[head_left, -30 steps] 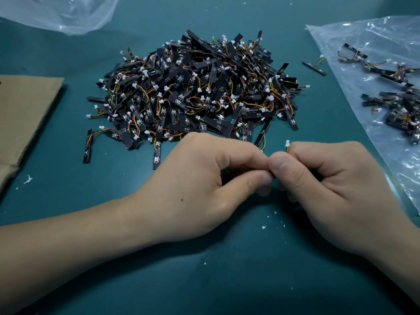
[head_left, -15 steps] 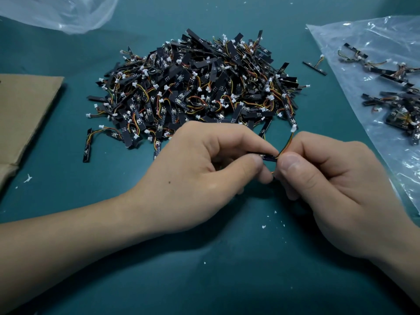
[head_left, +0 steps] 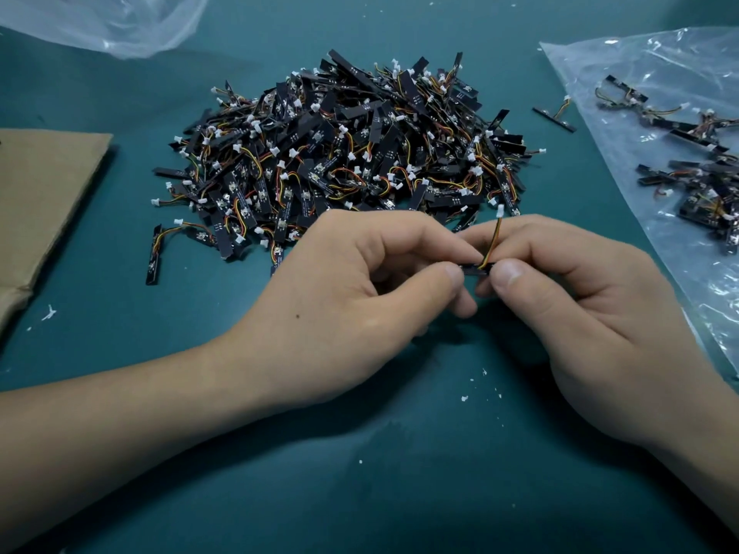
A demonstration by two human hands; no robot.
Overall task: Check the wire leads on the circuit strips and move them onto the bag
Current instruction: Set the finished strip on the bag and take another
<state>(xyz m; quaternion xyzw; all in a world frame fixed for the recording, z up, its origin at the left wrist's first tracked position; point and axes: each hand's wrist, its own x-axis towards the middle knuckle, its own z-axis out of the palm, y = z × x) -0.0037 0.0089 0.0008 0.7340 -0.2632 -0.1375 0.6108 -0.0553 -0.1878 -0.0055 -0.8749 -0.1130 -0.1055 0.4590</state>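
Observation:
Between my two hands is one black circuit strip (head_left: 476,269), held level just above the green mat. My left hand (head_left: 360,297) pinches its left end between thumb and fingers, and my right hand (head_left: 580,305) pinches its right end. Its yellow, orange and red wire lead (head_left: 494,241) stands up from the strip and ends in a white connector (head_left: 500,211). Behind the hands lies a big pile of the same strips (head_left: 344,161). A clear plastic bag (head_left: 640,66) lies flat at the right with several strips (head_left: 704,185) on it.
One loose strip (head_left: 554,119) lies on the mat between the pile and the bag. A brown cardboard sheet (head_left: 44,193) sits at the left edge. A crumpled clear bag (head_left: 120,22) is at the top left. White crumbs (head_left: 464,398) dot the green mat (head_left: 400,493).
My hands drew slightly apart, exposing the middle of the strip. The wire lead, first mostly hidden and then curved, now stands straight up with its connector above my fingers.

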